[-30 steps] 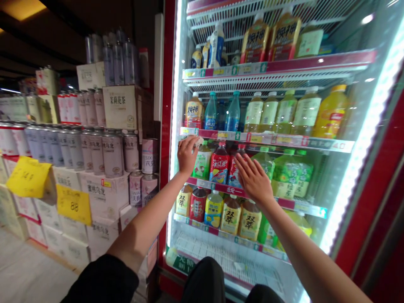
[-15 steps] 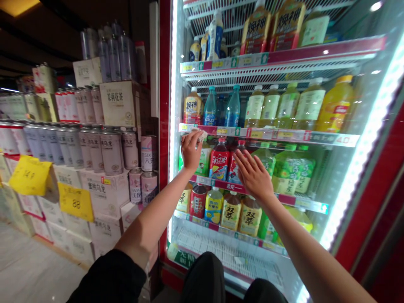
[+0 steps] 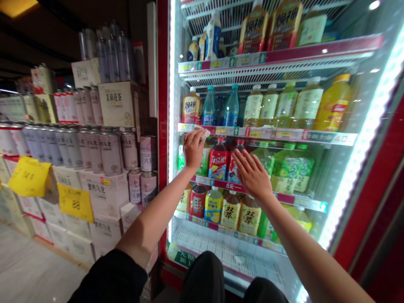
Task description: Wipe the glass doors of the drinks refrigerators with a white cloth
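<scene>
My left hand (image 3: pixel 193 148) is closed around a crumpled whitish cloth (image 3: pixel 205 134), whose edge shows past the fingertips. It is raised at the cooler's lit front, over the price strip (image 3: pixel 217 130) of a middle shelf. To its right, my right hand (image 3: pixel 253 174) is held flat with fingers stretched out, palm toward the cooler, and nothing shows in it. Whether the palm touches the cooler's front I cannot tell. Behind the hands stand a red-labelled tea bottle (image 3: pixel 218 160) and green tea bottles (image 3: pixel 285 170), partly covered by my fingers.
The drinks cooler has a red frame (image 3: pixel 163 126) and bright light strips. Juice bottles (image 3: pixel 230 210) fill a lower shelf, above a wire bottom rack (image 3: pixel 202 243). At left are stacked cartons (image 3: pixel 105 189), cans (image 3: pixel 110 151) and yellow price cards (image 3: pixel 75 203). My knees (image 3: pixel 204 275) are close below.
My left hand has slid slightly right along the shelf strip, and more of the cloth shows. My right hand stays nearly in place. The view has shifted a little.
</scene>
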A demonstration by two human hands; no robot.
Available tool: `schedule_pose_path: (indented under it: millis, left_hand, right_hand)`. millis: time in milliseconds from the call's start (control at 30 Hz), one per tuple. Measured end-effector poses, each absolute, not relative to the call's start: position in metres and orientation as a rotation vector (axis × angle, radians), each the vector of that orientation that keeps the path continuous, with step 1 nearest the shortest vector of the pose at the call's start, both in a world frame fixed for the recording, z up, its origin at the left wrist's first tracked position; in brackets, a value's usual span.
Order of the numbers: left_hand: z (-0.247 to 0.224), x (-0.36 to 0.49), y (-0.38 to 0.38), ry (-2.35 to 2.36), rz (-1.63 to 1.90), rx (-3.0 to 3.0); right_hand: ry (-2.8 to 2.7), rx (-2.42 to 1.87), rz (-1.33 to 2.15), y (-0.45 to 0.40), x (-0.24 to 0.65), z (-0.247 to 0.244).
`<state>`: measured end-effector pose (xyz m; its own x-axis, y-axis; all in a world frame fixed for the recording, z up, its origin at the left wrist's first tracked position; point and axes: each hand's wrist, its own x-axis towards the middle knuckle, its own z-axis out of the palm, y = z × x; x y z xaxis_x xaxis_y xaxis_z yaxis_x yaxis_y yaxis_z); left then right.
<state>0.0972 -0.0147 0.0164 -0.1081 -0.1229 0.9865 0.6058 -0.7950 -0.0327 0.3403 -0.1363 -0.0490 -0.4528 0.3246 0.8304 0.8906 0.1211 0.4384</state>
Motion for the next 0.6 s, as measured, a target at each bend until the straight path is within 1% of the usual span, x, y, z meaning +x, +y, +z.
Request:
schedule_pose_path:
  millis: [67, 167, 333, 433, 600]
  left_hand:
    - [0.019, 0.109, -0.018, -0.529, -1.971, -1.686]
    - [0.009, 0.115, -0.026, -0.488, -1.911, -1.797]
    - [-0.008, 0.093, -0.026, -0.447, -1.758, -1.87]
    - [0.001, 0.09, -0.021, -0.466, -1.802, -1.808]
    - [0.017, 0.111, -0.022, -0.5, -1.927, -1.748]
  right_hand:
    - [-1.852, -1.178, -1.32, -0.136, 0.34, -0.049]
    - [-1.853, -1.193, -1.313, -0.136, 0.34, -0.049]
    - [-1.844, -1.182, -1.343, -0.136, 0.34, -0.05]
    - [-1.851, -1.173, -1.332, -0.135, 0.341, -0.05]
    - [-1.861, -1.173, -1.311, -0.135, 0.341, -0.05]
